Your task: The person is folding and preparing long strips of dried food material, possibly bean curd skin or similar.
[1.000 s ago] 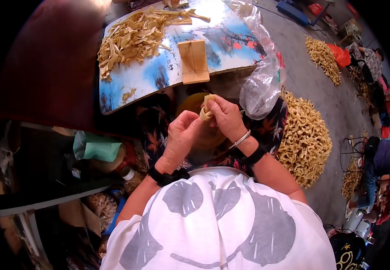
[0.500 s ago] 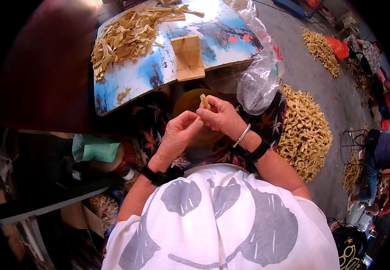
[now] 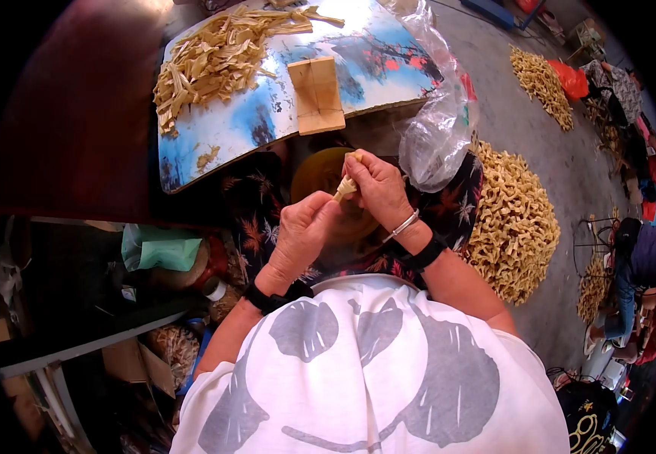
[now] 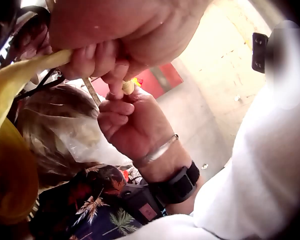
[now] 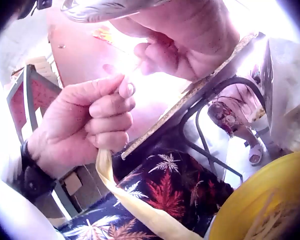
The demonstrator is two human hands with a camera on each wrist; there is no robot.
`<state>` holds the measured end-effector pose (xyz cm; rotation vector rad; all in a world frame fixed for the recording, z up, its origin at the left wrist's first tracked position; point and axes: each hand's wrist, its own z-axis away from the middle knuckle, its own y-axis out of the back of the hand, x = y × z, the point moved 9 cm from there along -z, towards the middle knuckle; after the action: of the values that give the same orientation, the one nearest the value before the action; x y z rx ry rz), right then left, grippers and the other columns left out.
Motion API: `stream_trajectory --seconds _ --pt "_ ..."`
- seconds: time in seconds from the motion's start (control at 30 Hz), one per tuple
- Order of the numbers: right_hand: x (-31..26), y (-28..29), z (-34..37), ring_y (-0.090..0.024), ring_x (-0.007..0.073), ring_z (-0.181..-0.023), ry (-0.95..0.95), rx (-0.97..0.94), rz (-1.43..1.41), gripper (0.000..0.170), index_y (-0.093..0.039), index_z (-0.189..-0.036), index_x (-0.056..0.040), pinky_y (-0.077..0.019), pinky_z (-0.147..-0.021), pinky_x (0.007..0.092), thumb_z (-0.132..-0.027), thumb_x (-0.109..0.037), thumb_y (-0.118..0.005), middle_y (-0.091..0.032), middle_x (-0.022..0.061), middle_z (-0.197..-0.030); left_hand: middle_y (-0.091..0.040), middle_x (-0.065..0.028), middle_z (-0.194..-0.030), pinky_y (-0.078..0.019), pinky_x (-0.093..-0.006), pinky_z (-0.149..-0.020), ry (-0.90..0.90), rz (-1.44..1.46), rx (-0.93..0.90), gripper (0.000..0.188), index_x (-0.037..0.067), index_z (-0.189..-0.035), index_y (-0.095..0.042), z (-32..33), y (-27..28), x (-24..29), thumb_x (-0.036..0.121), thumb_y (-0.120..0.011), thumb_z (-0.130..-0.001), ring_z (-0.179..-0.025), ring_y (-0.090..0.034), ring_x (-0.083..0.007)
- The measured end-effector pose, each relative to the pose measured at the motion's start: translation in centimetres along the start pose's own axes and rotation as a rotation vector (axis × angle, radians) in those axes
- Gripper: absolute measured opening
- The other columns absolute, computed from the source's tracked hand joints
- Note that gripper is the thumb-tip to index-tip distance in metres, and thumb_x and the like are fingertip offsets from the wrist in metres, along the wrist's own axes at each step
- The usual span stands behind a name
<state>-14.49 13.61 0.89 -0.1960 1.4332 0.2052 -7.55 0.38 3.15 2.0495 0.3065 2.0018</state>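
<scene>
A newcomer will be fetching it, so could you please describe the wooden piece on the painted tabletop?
Find the blue-and-white painted tabletop at the top of the head view. At its lower edge, right of the heap of pale strips, sits the wooden piece. Unlike those thin, jumbled strips, it is two flat panels meeting at an angle.

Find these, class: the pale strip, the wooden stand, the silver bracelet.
Pale strip (image 5: 134, 205), right wrist view: its trailing length.
Wooden stand (image 3: 315, 92), head view: its upper panel.
Silver bracelet (image 4: 158, 152), left wrist view: its band.
</scene>
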Motion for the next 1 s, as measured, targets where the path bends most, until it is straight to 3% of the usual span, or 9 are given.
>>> stream_trajectory --seconds 0.1,0.2,0.4,0.43,0.6,0.67,0.8,0.83,1.0 --pt "0.2 -1.7 0.7 -0.054 0.0042 -0.058 -0.13 -0.225 -0.102 0.016 -0.062 -0.092 -0.0061 -0.0415 -0.051 0.0188 -0.094 -0.022 -0.063 -0.06 -0.0019 -0.071 -0.055 0.002 -0.071 -0.0391 -0.0205 -0.06 -0.005 -0.02 0.04 0.014 0.0 -0.089 -0.065 -0.3 0.4 -0.8 0.011 -0.06 -0.097 -0.067 -0.046 -0.0047" --pt "-0.2 -2.5 0.8 -0.043 0.0023 -0.055 0.023 -0.29 -0.102 0.012 -0.058 -0.095 -0.0087 -0.032 -0.048 0.0173 -0.095 -0.019 -0.063 -0.052 -0.0052 -0.07 -0.058 0.0027 -0.073 -0.04 -0.02 -0.06 -0.039 0.014 0.038 0.014 0.0 -0.09 -0.065 -0.8 0.6 -0.9 0.011 -0.06 -0.097 -0.068 -0.047 -0.0043" --pt "1.0 -1.3 0.1 -0.042 0.003 -0.054 -0.201 -0.302 -0.249 0.009 -0.059 -0.094 -0.0089 -0.0294 -0.047 0.0182 -0.092 -0.016 -0.065 -0.051 -0.0047 -0.069 -0.052 0.0064 -0.069 -0.0357 -0.0189 -0.056 0.054 0.074 -0.066 0.015 0.002 -0.09 -0.067 -1.5 1.1 -1.6 0.012 -0.06 -0.097 -0.064 -0.043 -0.0015" --pt "0.9 -1.4 -0.4 -0.049 0.0033 -0.056 -0.201 -0.347 -0.263 0.014 -0.06 -0.093 -0.0079 -0.0377 -0.049 0.0178 -0.093 -0.02 -0.066 -0.056 -0.0033 -0.071 -0.051 0.0068 -0.068 -0.0346 -0.0187 -0.055 0.078 0.083 -0.084 0.015 0.002 -0.09 -0.067 -1.9 1.2 -1.8 0.013 -0.06 -0.097 -0.063 -0.042 -0.001" --pt "-2.6 -0.5 -4.5 -0.055 0.006 -0.055 0.049 -0.22 -0.087 0.023 -0.061 -0.093 -0.0052 -0.0447 -0.05 0.0214 -0.098 -0.028 -0.06 -0.061 -0.0008 -0.07 -0.048 0.0073 -0.065 -0.0333 -0.0195 -0.052 -0.033 -0.056 -0.004 0.016 0.002 -0.094 -0.069 -6.4 3.4 -0.2 0.015 -0.061 -0.096 -0.06 -0.041 -0.0009" --pt "-4.0 0.6 -7.0 -0.058 0.007 -0.055 0.173 -0.077 0.06 0.024 -0.061 -0.093 -0.0042 -0.0472 -0.052 0.0233 -0.099 -0.028 -0.059 -0.062 0.0002 -0.068 -0.056 -0.0041 -0.063 -0.0426 -0.027 -0.054 -0.265 -0.252 0.13 0.013 0.0 -0.096 -0.067 -8.4 5.2 1.6 0.012 -0.064 -0.093 -0.057 -0.049 -0.0101" --pt "-7.1 1.0 -10.2 -0.064 0.0173 -0.055 0.406 0.123 0.298 0.027 -0.056 -0.086 -0.0018 -0.0489 -0.053 0.0305 -0.098 -0.026 -0.058 -0.062 0.0096 -0.063 -0.057 -0.012 -0.064 -0.0438 -0.0298 -0.055 -0.333 -0.357 0.233 0.011 0.0 -0.092 -0.066 -12.8 7.5 2.8 0.011 -0.064 -0.092 -0.055 -0.05 -0.016" --pt "-7.7 1.1 -10.8 -0.065 0.028 -0.06 0.466 0.162 0.348 0.025 -0.054 -0.085 -0.0023 -0.0495 -0.056 0.0364 -0.097 -0.023 -0.059 -0.063 0.014 -0.069 -0.057 -0.0126 -0.064 -0.0437 -0.03 -0.055 -0.34 -0.368 0.251 0.011 0.0 -0.091 -0.066 -13.6 7.9 3.1 0.011 -0.064 -0.092 -0.055 -0.05 -0.0166" --pt "-8.4 0.9 -12.8 -0.063 0.0376 -0.078 0.568 0.271 0.617 0.016 -0.055 -0.091 -0.0047 -0.0495 -0.064 0.0455 -0.093 -0.02 -0.06 -0.065 0.0158 -0.085 -0.057 -0.0108 -0.064 -0.0436 -0.0296 -0.055 -0.296 -0.36 0.303 0.013 0.001 -0.092 -0.066 -16.4 8.5 2.0 0.014 -0.065 -0.092 -0.056 -0.051 -0.0147"
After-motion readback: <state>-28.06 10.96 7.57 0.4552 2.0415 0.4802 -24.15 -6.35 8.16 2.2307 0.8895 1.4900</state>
